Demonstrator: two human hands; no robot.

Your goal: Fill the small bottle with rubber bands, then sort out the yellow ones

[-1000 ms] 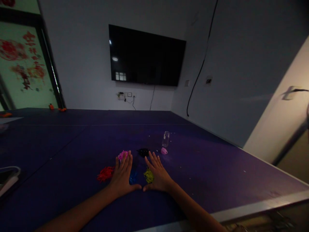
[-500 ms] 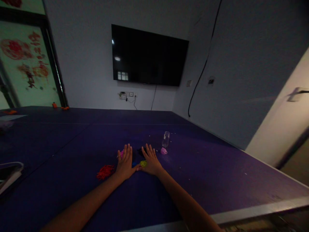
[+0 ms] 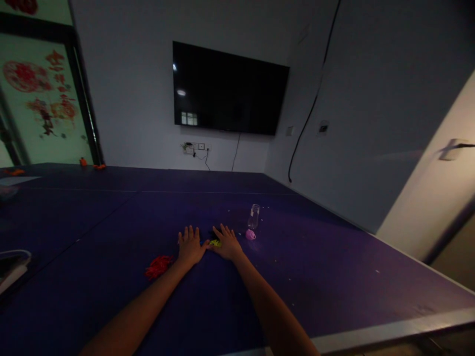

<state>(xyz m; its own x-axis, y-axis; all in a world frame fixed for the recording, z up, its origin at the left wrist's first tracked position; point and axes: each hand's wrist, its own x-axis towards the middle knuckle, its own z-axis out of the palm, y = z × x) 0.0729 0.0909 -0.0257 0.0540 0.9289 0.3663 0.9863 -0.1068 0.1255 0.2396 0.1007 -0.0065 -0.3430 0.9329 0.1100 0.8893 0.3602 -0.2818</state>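
Note:
My left hand (image 3: pixel 190 248) lies palm down on the purple table (image 3: pixel 326 277), its fingers spread. Beside it my right hand (image 3: pixel 227 244) is flat too, fingers apart, over something dark that is mostly hidden. A yellow-green bundle (image 3: pixel 215 243) shows between the two thumbs, with a bit of blue next to it. Left of my left wrist is a red stringy bundle (image 3: pixel 159 267). A pink cap (image 3: pixel 250 235) rests to the right of my right hand, just in front of an upright clear bottle (image 3: pixel 254 216).
White specks dot the tabletop around the bottle. At the left edge is a white-edged object (image 3: pixel 15 277) with a cable. Small orange items (image 3: pixel 99 167) sit at the far left edge. A black screen (image 3: pixel 230 89) hangs on the wall beyond.
Both hands have shifted slightly forward and left over the bundles. The pink piece formerly seen at my left fingers is now covered, and less of the yellow-green bundle shows.

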